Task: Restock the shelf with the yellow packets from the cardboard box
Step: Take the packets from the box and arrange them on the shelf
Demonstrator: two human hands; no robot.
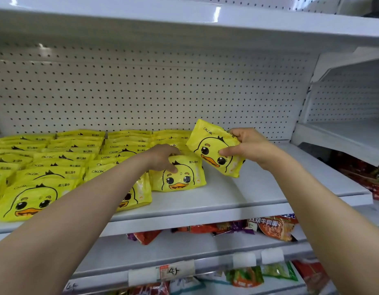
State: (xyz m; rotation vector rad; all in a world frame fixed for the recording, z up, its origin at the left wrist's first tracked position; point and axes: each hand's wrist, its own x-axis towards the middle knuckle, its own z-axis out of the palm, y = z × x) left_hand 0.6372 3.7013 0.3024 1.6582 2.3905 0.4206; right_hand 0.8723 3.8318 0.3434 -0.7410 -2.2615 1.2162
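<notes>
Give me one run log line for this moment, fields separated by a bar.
left hand: rests on front packet | right hand: holds tilted packet above shelf | rows: left side filled

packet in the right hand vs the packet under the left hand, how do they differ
The packet in the right hand is lifted clear of the shelf and tilted; the packet under the left hand stands upright on the shelf. The right hand pinches its packet by the right edge; the left hand rests on the top edge of the other. Both are yellow with the same duck face.
</notes>
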